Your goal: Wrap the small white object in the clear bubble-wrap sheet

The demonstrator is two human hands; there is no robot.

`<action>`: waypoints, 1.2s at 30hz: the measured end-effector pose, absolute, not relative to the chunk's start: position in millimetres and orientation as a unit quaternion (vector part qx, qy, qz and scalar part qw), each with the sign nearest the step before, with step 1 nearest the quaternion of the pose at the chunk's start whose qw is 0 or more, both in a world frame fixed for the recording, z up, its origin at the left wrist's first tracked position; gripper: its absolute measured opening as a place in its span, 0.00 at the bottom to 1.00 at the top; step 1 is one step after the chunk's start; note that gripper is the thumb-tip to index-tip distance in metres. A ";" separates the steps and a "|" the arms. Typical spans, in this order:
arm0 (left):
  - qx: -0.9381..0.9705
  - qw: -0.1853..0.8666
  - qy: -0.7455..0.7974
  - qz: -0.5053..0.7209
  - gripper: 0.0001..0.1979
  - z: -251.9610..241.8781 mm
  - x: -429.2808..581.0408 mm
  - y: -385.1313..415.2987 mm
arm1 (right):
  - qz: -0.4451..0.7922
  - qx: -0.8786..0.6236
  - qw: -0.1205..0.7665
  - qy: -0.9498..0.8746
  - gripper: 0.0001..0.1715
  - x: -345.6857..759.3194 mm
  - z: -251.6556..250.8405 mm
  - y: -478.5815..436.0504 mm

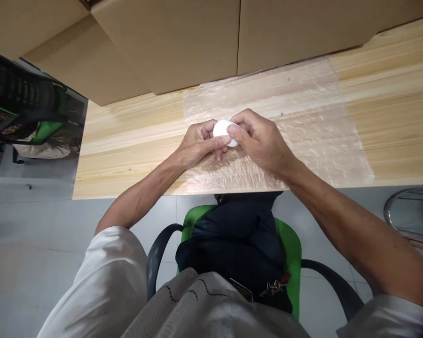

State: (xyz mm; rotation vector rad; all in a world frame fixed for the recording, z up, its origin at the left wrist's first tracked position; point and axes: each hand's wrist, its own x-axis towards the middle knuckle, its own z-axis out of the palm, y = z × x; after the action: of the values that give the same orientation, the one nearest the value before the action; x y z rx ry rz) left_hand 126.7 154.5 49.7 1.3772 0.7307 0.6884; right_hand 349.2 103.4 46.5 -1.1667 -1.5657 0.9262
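Note:
Both my hands meet over the middle of a light wooden table [127,145]. My left hand [197,145] and my right hand [261,141] are both closed around a small round white object [223,128], held between thumbs and fingertips just above a sheet of clear plastic film [303,122] spread on the table. Most of the white object is hidden by my fingers, so I cannot tell what it is.
Closed wooden cabinet fronts [197,42] stand along the table's far side. I sit on a green chair [292,244] with black armrests. Another green and black chair [24,108] stands at the left, and a metal ring frame [409,211] shows at the right edge.

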 end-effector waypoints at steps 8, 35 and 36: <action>0.607 0.663 0.314 0.306 0.31 47.0 125.5 153.0 | 0.371 -0.421 0.493 -0.664 0.35 356.1 45.9 107.9; 0.565 0.719 0.309 0.263 0.35 59.4 124.7 155.6 | 0.298 -0.460 0.526 -0.650 0.37 353.4 43.0 105.1; 0.564 0.720 0.309 0.261 0.35 60.7 125.1 155.4 | 0.286 -0.463 0.524 -0.656 0.36 353.5 41.7 105.2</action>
State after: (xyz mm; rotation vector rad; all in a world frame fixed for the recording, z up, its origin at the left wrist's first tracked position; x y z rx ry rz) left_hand 125.1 155.4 60.7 1.2457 0.6840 0.5778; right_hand 353.5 105.2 41.7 -1.1081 -1.5694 0.6850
